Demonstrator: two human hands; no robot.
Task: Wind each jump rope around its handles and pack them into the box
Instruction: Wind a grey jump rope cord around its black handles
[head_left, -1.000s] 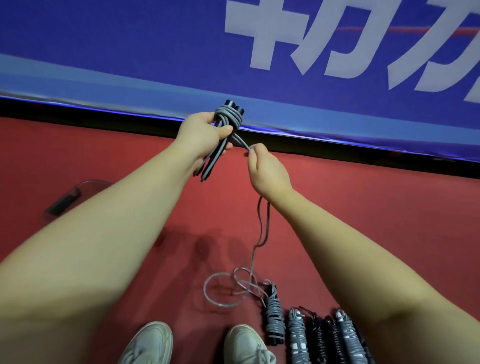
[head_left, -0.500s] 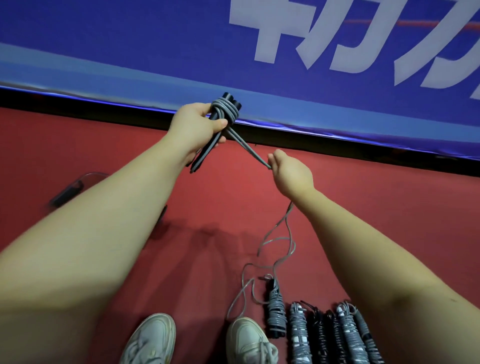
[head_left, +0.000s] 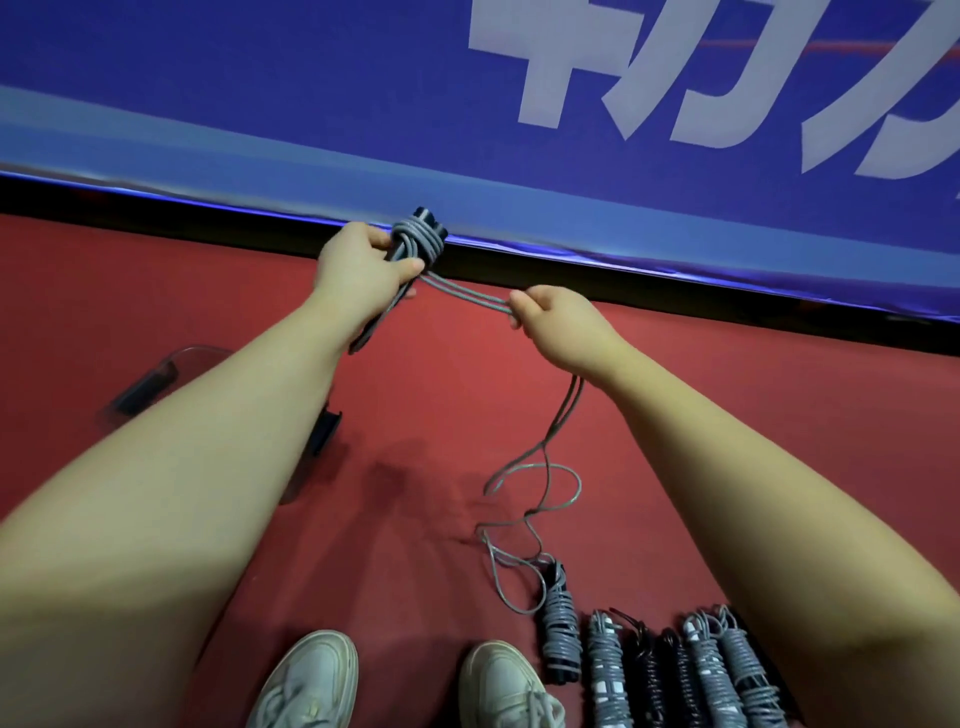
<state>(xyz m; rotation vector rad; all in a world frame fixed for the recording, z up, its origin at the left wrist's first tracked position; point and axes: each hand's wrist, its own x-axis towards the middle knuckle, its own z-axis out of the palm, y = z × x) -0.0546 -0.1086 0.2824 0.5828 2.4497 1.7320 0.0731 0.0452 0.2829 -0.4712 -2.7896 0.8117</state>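
The fingers (head_left: 376, 238) of my left hand (head_left: 358, 270) curl round the two slim black handles (head_left: 427, 218) of the jump rope. My thumb presses just under the grey turns (head_left: 415, 243) wound near their far end, I judge so the coil cannot slide while I pull. The near ends of the handles stick out below my palm.

My right hand (head_left: 558, 319) pinches the doubled cord (head_left: 467, 295) between thumb and curled fingers. It holds the cord out to the right, taut between the two hands, so that the next turn should lie tight beside the last.

The cord is thin, grey and slightly glossy. Below my right wrist it drops slack to the red floor (head_left: 779, 426) and lies there in loose loops (head_left: 540, 499).

The loops end just beside the leftmost of the wound bundles (head_left: 560, 631), which lie side by side near my right shoe (head_left: 498, 686). Much cord is not yet wound.

Far left lies a clear object (head_left: 156, 379) with a dark end. I cannot tell whether it is the box.
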